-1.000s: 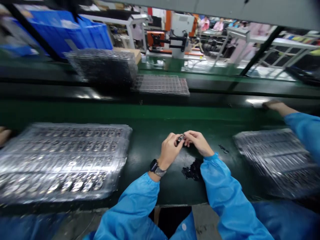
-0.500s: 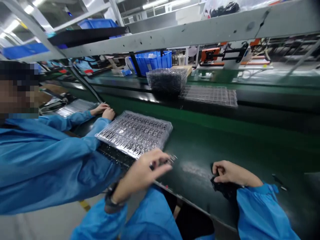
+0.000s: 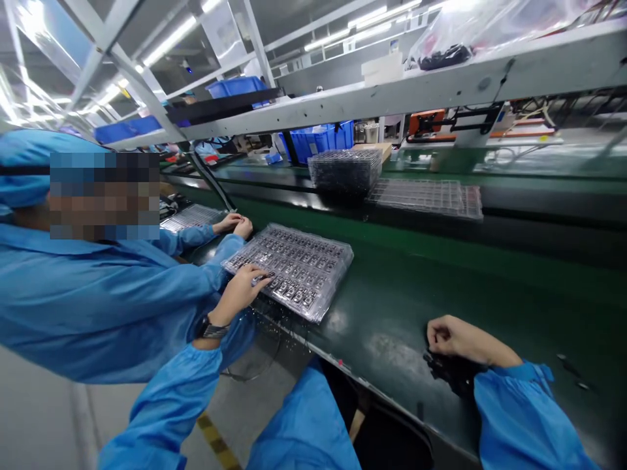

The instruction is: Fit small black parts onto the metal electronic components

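My left hand (image 3: 238,294), with a dark watch on its wrist, pinches a small metallic part (image 3: 263,278) over the front left of a clear plastic tray (image 3: 333,274). Rows of small dark and silver pieces fill the tray's compartments. On the green work surface (image 3: 392,287) at the right, my right hand (image 3: 453,336) is closed with fingertips together, above a pile of small black parts (image 3: 455,375). Whether those fingertips hold something is hidden.
A person in blue (image 3: 98,287) sits close at the left, both hands near the tray's back left corner. Behind stand stacked clear trays (image 3: 345,171), flat trays (image 3: 426,196) and a blue bin (image 3: 318,142). Small dark pieces (image 3: 573,372) lie far right.
My left hand has moved left, from beside the tray's front right edge to over its front left part, still with a small part. My right hand stays by the black pile. The view has shifted left.
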Demonstrator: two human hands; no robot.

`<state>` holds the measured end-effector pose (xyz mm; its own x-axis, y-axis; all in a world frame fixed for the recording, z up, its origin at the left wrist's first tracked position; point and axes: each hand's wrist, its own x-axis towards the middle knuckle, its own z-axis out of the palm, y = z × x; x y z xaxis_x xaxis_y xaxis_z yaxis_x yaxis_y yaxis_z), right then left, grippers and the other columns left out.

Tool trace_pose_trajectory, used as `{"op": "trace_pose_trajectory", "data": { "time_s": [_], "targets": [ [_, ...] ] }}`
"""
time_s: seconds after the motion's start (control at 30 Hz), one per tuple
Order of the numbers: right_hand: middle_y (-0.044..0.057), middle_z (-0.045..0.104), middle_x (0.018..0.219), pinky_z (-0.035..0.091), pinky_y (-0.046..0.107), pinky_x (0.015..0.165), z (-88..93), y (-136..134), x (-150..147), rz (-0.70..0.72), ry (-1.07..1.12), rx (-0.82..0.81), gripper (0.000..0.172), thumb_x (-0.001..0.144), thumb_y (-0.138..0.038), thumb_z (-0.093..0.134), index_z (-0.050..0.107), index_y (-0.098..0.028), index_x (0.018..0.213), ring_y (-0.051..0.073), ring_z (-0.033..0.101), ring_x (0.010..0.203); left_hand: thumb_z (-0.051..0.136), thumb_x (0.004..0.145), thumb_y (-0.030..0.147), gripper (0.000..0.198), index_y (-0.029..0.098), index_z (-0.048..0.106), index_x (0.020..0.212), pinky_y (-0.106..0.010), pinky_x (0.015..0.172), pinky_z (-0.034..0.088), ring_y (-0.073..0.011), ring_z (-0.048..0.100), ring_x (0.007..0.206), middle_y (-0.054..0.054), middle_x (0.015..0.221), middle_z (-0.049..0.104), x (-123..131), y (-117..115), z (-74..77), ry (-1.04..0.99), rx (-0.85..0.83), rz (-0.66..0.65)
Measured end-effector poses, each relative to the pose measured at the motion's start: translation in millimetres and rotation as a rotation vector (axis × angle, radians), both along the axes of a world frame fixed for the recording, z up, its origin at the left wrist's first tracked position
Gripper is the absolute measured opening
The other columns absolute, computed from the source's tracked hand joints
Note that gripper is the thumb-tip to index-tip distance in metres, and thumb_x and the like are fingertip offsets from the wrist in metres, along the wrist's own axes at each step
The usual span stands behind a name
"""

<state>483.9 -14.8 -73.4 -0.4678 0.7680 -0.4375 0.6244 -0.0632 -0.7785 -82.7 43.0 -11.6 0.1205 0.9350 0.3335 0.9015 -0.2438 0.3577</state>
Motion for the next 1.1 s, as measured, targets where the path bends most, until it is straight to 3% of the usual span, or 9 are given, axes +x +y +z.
{"op": "trace_pose_trajectory", "data": {
  "time_s": [0.17, 0.27, 0.43, 0.53, 0.67, 0.8, 0.87, 0.97, 1.1],
  "targets": [
    [0.004, 0.067, 0.062, 0.041, 0.027, 0.059, 1.5, 2, 5, -0.041, 0.09, -0.042, 0.031, 0.07, -0.046, 0.078, 0.061, -0.02, 0.072, 0.018, 0.058, 0.061, 0.055, 0.093, 0.067, 0.051, 0.023, 0.08, 0.097, -0.051, 0.108, 0.048, -0.0343, 0.065, 0.11, -0.014, 0.111, 0.073, 3, 2, -7.8, 0.014, 0.011, -0.002],
    [0.004, 0.067, 0.062, 0.042, 0.027, 0.054, 1.8, 2, 6, -0.104, 0.108, -0.057, 0.04, 0.069, -0.056, 0.08, 0.059, -0.021, 0.071, 0.017, 0.057, 0.056, 0.057, 0.092, 0.065, 0.048, 0.023, 0.08, 0.097, -0.053, 0.109, 0.048, -0.0348, 0.065, 0.111, -0.015, 0.113, 0.074, 3, 2, -6.8, 0.01, 0.002, -0.008],
    [0.002, 0.066, 0.062, 0.047, 0.028, 0.055, 3.5, 2, 5, -0.212, 0.175, -0.061, 0.048, 0.065, -0.062, 0.084, 0.059, -0.021, 0.072, 0.019, 0.065, 0.058, 0.055, 0.093, 0.066, 0.051, 0.021, 0.078, 0.098, -0.055, 0.11, 0.048, -0.0358, 0.065, 0.114, -0.016, 0.114, 0.073, 5, -3, 5.2, -0.018, 0.039, -0.005],
    [0.005, 0.07, 0.064, 0.048, 0.028, 0.057, 7.3, 3, 2, -0.252, 0.236, -0.038, 0.046, 0.064, -0.057, 0.087, 0.06, -0.02, 0.072, 0.021, 0.071, 0.062, 0.06, 0.093, 0.061, 0.043, 0.022, 0.077, 0.098, -0.056, 0.112, 0.047, -0.0354, 0.065, 0.115, -0.013, 0.113, 0.073, 30, -16, 17.2, -0.086, 0.126, -0.004],
    [0.008, 0.077, 0.075, 0.051, 0.028, 0.06, 10.4, 4, -1, -0.31, 0.362, -0.015, 0.038, 0.065, -0.044, 0.087, 0.062, -0.018, 0.076, 0.02, 0.074, 0.064, 0.064, 0.098, 0.043, 0.023, 0.024, 0.077, 0.101, -0.048, 0.109, 0.051, -0.0288, 0.068, 0.112, -0.008, 0.113, 0.074, 112, -46, 26.8, -0.329, 0.213, -0.108],
    [0.008, 0.078, 0.075, 0.053, 0.028, 0.06, 8.9, 6, -1, -0.373, 0.446, 0.009, 0.035, 0.065, -0.039, 0.088, 0.063, -0.017, 0.078, 0.019, 0.073, 0.061, 0.066, 0.098, 0.035, 0.015, 0.026, 0.078, 0.1, -0.041, 0.099, 0.055, -0.0261, 0.07, 0.108, -0.007, 0.114, 0.075, 219, -51, 16.1, -0.537, -0.009, -0.478],
    [0.008, 0.079, 0.074, 0.054, 0.029, 0.059, 7.3, 8, 1, -0.415, 0.493, 0.041, 0.037, 0.066, -0.04, 0.089, 0.065, -0.017, 0.081, 0.019, 0.073, 0.058, 0.065, 0.097, 0.032, 0.015, 0.024, 0.077, 0.093, -0.037, 0.088, 0.056, -0.0248, 0.071, 0.099, -0.007, 0.107, 0.076, 269, -33, 0.3, -0.624, -0.135, -0.538],
    [0.01, 0.08, 0.077, 0.055, 0.029, 0.058, 4.6, 10, 5, -0.481, 0.553, 0.109, 0.038, 0.07, -0.043, 0.089, 0.069, -0.016, 0.088, 0.021, 0.075, 0.061, 0.061, 0.095, 0.027, 0.018, 0.021, 0.073, 0.082, -0.034, 0.071, 0.052, -0.0211, 0.069, 0.078, -0.008, 0.086, 0.074, 336, 5, -32.6, -0.698, -0.24, -0.465],
    [0.011, 0.081, 0.081, 0.057, 0.029, 0.06, 0.7, 13, 10, -0.557, 0.598, 0.148, 0.041, 0.074, -0.049, 0.088, 0.071, -0.015, 0.089, 0.022, 0.078, 0.067, 0.058, 0.092, 0.024, 0.019, 0.019, 0.07, 0.077, -0.031, 0.062, 0.046, -0.0166, 0.061, 0.061, -0.006, 0.071, 0.07, 404, 37, -70.9, -0.697, -0.278, -0.464]
  ]
}}
